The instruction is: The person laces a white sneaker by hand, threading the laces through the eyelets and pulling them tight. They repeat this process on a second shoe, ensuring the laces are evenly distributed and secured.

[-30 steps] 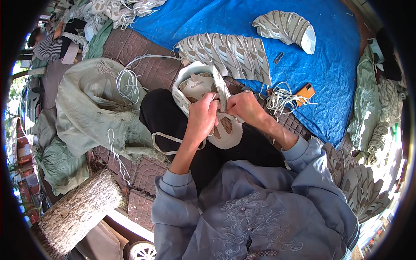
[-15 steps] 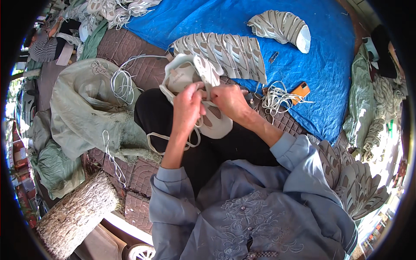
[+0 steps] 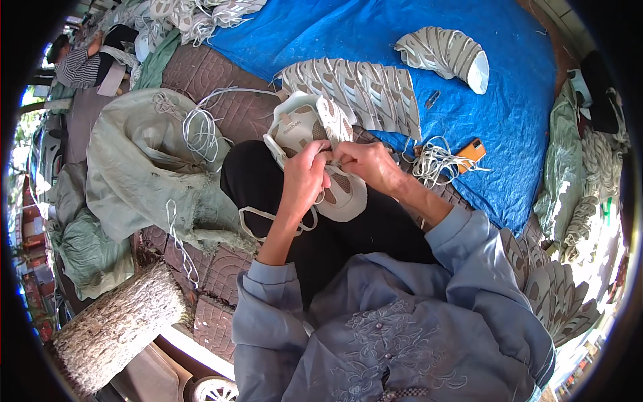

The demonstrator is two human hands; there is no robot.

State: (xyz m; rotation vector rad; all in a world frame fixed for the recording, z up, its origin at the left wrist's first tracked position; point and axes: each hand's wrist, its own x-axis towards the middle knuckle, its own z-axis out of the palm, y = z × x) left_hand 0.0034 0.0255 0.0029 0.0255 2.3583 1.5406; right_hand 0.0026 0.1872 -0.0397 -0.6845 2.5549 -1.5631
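Observation:
A white and taupe shoe upper (image 3: 346,201) with no sole lies across my black-trousered legs, its open collar facing away from me. Over its lacing strip, both my hands are closed in pinches, close together. My left hand (image 3: 305,175) has its fingertips on a white shoelace (image 3: 258,212), which loops down beside my left knee. My right hand (image 3: 372,165) grips the upper's edge by the eyelets; its fingertips partly hide what is between them. Just beyond the upper lies a row of nested shoe uppers (image 3: 362,90).
A blue tarp (image 3: 321,30) carries a curved stack of uppers (image 3: 445,55), an orange phone (image 3: 471,153) and bundled white laces (image 3: 435,161). To my left lie a pale sack (image 3: 124,161) and a rough stone block (image 3: 120,328). More uppers (image 3: 556,295) fan out at my right. Another person (image 3: 84,67) sits far left.
The whole view has shifted slightly, so the scene sits further right and lower. My hands stay at the lacing strip, with the left fingertips now nearer to the right ones.

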